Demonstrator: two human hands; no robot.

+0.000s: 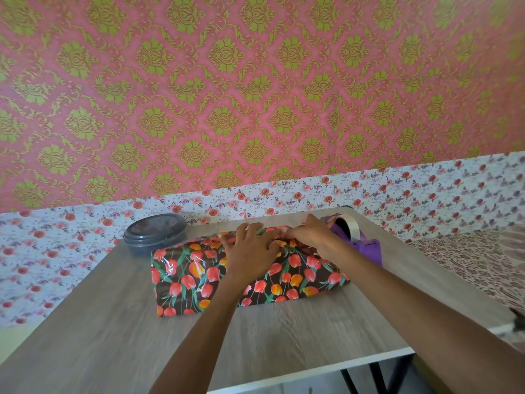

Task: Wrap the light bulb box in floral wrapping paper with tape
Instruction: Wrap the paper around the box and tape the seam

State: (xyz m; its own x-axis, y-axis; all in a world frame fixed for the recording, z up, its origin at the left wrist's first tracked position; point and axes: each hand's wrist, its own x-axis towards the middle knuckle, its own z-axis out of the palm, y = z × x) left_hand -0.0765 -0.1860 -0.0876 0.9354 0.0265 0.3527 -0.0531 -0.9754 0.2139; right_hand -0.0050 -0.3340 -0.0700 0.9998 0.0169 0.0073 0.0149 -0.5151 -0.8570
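The box (199, 277) lies on the wooden table, covered in glossy dark wrapping paper with red and orange tulips; the box itself is hidden under the paper. My left hand (250, 248) presses flat on the top of the wrapped box, fingers spread toward its far edge. Just to its right, my right hand (309, 234) rests on the far top edge, fingers curled onto the paper fold; whether it pinches paper or tape is unclear. A purple tape dispenser (363, 243) with a clear tape roll stands right behind my right hand.
A round dark lidded container (154, 233) sits at the table's far left, touching the parcel's corner. The grey wood table (113, 322) ends at a white front edge at lower right. Floral and damask wallpaper covers the wall behind. A patterned cloth lies at right.
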